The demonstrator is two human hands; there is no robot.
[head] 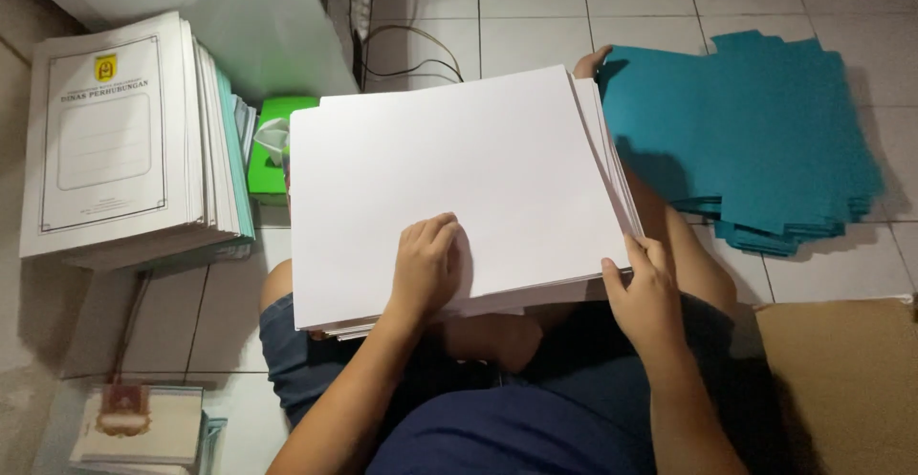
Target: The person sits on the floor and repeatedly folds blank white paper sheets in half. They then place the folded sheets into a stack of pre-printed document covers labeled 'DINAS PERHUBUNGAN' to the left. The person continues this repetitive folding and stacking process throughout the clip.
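Note:
A thick stack of white paper sheets (449,169) rests on my lap. My left hand (426,265) lies on the top sheet near its front edge, fingers curled against the paper. My right hand (645,293) grips the stack's front right corner, thumb on top and fingers under the edge. The sheets fan out slightly along the right side.
A pile of teal paper sheets (755,140) lies on the tiled floor at the right. A stack of white printed folders (124,140) stands at the left, a green tissue box (273,150) beside it. A brown cardboard surface (841,379) sits at lower right, a booklet (139,422) at lower left.

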